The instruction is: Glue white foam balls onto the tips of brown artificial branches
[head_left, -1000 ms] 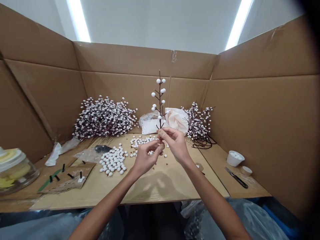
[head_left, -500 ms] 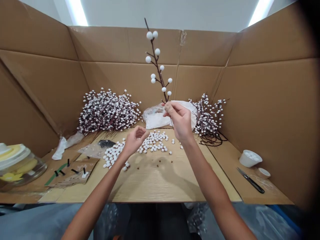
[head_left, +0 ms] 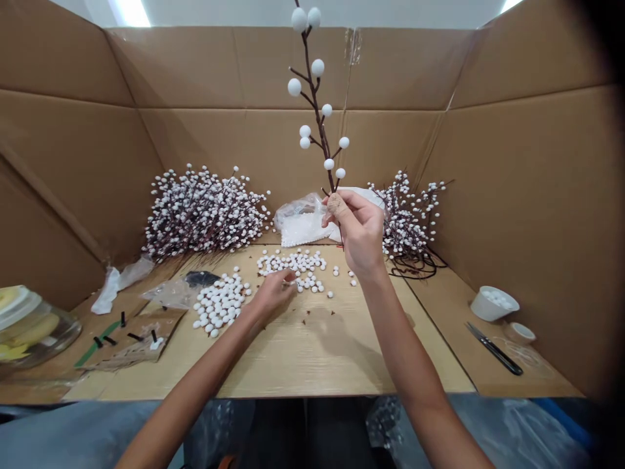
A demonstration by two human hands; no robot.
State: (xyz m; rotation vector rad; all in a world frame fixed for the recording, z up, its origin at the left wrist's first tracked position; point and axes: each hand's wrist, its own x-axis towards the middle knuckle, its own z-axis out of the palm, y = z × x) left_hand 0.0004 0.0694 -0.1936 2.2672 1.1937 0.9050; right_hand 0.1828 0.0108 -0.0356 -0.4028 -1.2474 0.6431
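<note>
My right hand (head_left: 358, 229) is closed round the lower stem of a thin brown branch (head_left: 316, 107), held upright over the table. Several white foam balls sit on its twigs. My left hand (head_left: 271, 296) is low on the wooden tabletop, fingers pinched together at the near edge of a scatter of loose white balls (head_left: 297, 265). A second patch of loose white balls (head_left: 219, 304) lies just left of that hand. What the left fingertips pinch is too small to make out.
A big heap of finished berry branches (head_left: 202, 212) lies back left, a smaller heap (head_left: 407, 218) back right. A plastic bag of balls (head_left: 300, 225) sits behind. A white bowl (head_left: 493, 303) and a knife (head_left: 494, 349) lie right. A glass jar (head_left: 29, 326) stands far left. Cardboard walls enclose the table.
My right hand raised the branch higher. My left hand left the stem, dropped to the table and reached into the loose white balls.
</note>
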